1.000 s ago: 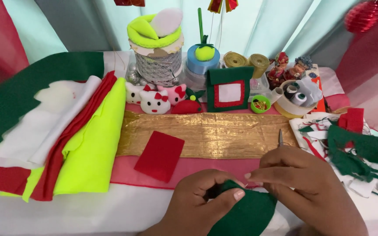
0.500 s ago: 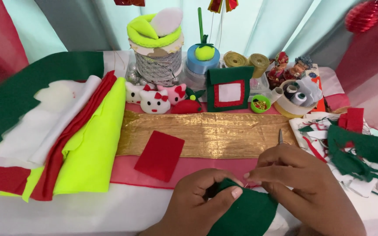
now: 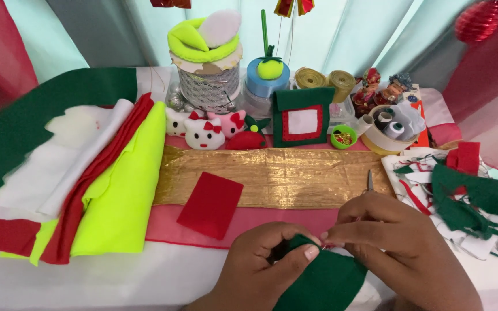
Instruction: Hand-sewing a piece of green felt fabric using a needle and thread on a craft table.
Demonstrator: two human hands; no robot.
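A green felt piece [image 3: 325, 282] lies at the bottom centre, near the table's front edge. My left hand [image 3: 263, 264] pinches its upper left edge with thumb and fingers. My right hand [image 3: 399, 245] rests on its upper right part, fingertips meeting the left thumb. A thin metal tip of small scissors [image 3: 370, 181] sticks up just above my right hand; how it is held is hidden. A red felt rectangle [image 3: 210, 204] lies flat to the left of my hands, partly on a gold fabric strip [image 3: 283, 175].
Stacked green, white, red and neon yellow felt sheets [image 3: 70, 173] fill the left. Felt scraps [image 3: 462, 196] lie at the right. Along the back stand plush cat faces [image 3: 204, 132], a green and red felt frame [image 3: 302, 118], ribbon rolls [image 3: 327, 80], a thread tub [image 3: 390, 129] and figurines [image 3: 381, 86].
My hands have barely shifted; the fingertips still work at the same edge of the green felt.
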